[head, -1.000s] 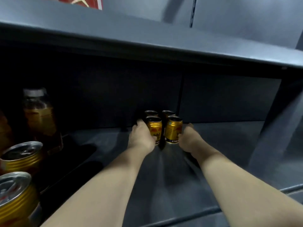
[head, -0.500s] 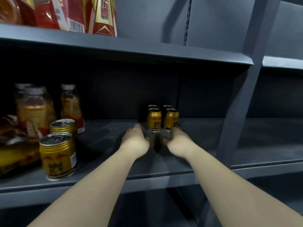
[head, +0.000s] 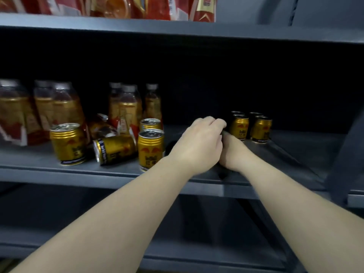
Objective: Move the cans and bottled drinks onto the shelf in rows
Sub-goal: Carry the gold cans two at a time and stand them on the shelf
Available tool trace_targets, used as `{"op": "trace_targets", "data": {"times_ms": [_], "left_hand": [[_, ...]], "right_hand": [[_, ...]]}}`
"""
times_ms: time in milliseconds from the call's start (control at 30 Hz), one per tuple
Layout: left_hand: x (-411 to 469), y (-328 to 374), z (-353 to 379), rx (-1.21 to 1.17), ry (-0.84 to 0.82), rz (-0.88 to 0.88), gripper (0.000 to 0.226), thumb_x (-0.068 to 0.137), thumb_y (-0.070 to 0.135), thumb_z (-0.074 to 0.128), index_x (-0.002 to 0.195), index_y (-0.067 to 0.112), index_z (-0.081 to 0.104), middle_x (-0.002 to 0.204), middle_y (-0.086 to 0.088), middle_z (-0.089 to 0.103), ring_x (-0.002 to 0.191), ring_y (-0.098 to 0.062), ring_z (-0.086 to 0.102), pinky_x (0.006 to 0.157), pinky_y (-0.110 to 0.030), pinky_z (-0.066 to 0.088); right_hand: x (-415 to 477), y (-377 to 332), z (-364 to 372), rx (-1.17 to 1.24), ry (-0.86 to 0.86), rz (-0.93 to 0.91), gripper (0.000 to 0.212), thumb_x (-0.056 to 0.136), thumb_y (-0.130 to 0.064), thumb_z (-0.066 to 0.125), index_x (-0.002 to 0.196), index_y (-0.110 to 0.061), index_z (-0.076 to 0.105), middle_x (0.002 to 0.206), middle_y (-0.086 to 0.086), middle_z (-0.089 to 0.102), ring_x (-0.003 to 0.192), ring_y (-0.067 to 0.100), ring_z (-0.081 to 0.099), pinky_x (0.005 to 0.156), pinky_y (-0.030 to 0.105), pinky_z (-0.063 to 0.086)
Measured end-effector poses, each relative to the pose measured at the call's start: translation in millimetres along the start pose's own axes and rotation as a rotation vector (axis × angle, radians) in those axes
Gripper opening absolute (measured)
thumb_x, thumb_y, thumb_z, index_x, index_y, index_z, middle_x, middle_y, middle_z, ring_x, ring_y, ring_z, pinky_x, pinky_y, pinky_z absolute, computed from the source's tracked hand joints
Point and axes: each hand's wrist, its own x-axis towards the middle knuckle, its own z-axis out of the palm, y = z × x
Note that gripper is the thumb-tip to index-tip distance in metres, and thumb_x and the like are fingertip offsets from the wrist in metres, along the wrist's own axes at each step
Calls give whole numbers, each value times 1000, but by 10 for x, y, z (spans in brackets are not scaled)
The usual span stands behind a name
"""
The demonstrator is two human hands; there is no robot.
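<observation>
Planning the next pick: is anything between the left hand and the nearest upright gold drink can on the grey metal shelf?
Nothing visible. The left hand is just right of the upright gold drink can, only bare grey metal shelf between them.

We see a shelf (head: pixel 78 174) of painted metal, dark grey and matt, smooth along its front lip. The upper board (head: pixel 177 30) has the same dull finish. The gold cans (head: pixel 150 147) at centre left are glossy metal, ribbed below the rim, with bare silvery lids that catch the light. The farther cans (head: pixel 261 130) at centre right shine the same way. The bottles (head: pixel 128 109) behind look like clear, smooth plastic with glossy labels and matt grey caps. Along the top edge, the red packs (head: pixel 163 6) look like shiny printed film, though they are blurred.
</observation>
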Motion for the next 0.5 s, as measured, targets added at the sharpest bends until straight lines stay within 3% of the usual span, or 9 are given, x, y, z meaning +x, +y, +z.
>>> {"op": "trace_targets", "data": {"times_ms": [100,200,300,400,500], "left_hand": [[-159,-137,-199,51,23,-36,38,103,18,45,140,15,48,133,0,54,124,-17,46,102,-30,40],[-298,-264,-367,81,27,-70,38,102,16,46,139,13,49,134,-2,54,126,-19,45,105,-32,40],[-422,-350,-523,109,12,-101,37,102,17,45,139,14,48,135,-1,53,126,-18,44,102,-25,34],[-521,-443,-649,139,9,-119,38,102,20,45,140,15,47,135,-1,52,125,-18,44,97,-23,33],[-629,-554,-730,154,5,-168,40,102,20,46,141,16,45,138,-1,50,126,-21,44,102,-32,39]], "right_hand": [[-36,-219,202,51,-6,-37,34,100,-19,49,132,-10,46,90,-6,56,73,5,50,60,23,39],[-165,-395,352,159,-25,-68,42,100,-29,52,139,-15,44,107,-4,62,75,2,52,56,19,36],[-260,-534,416,227,-37,-77,54,99,-37,55,148,-19,39,133,-1,61,106,14,61,75,24,47],[-328,-644,427,247,-36,-79,60,98,-40,56,151,-21,35,147,0,52,128,20,53,100,31,46],[-385,-739,445,247,-25,-96,61,100,-38,56,153,-20,32,153,3,45,137,22,45,104,29,39]]}}
